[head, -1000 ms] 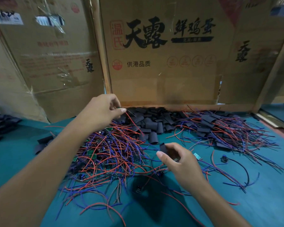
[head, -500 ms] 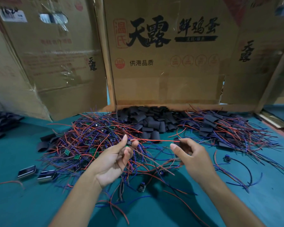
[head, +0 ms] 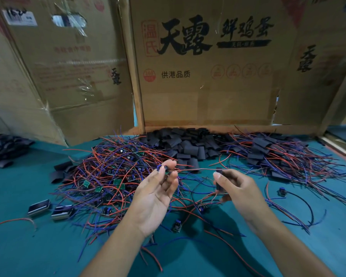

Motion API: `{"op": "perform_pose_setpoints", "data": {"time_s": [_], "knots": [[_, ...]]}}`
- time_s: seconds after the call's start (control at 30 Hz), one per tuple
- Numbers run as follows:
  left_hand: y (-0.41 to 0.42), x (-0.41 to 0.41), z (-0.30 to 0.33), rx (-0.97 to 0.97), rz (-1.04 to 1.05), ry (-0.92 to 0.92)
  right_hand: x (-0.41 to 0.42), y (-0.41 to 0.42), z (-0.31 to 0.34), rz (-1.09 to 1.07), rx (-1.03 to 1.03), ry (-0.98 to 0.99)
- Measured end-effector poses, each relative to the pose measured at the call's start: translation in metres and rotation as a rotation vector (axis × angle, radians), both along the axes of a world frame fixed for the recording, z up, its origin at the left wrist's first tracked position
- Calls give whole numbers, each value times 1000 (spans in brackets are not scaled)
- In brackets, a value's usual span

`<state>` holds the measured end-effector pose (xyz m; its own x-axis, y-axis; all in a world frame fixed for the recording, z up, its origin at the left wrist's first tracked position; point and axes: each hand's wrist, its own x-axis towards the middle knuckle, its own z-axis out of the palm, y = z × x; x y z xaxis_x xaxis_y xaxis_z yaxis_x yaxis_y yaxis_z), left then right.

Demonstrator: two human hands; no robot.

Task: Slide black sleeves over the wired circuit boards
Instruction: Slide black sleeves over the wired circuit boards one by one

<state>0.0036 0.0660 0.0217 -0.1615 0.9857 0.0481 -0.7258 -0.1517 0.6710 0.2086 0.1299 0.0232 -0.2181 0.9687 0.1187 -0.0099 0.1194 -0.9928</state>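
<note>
At the centre of the frame, the left hand (head: 156, 194) is pinching a small wired circuit board (head: 162, 169) at its fingertips, palm up, while the right hand (head: 240, 188) is gripping a short black tube sleeve (head: 220, 181) between thumb and fingers. A thin red wire (head: 196, 169) is stretching between them. The board is looking light and fragile, best held by its edges; the sleeve seems soft and squashable, so a gentle grip should keep its mouth open. Loose black sleeves (head: 190, 144) are piling up behind on the teal worktop (head: 28, 246).
</note>
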Motion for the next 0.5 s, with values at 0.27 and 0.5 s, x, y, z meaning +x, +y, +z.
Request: {"op": "perform_pose_setpoints", "data": {"time_s": [0.27, 0.5], "knots": [[-2, -1, -1, 117, 58, 345, 13, 1, 9, -380, 341, -79], [-7, 7, 1, 169, 66, 684, 3, -16, 13, -186, 513, -147]]}}
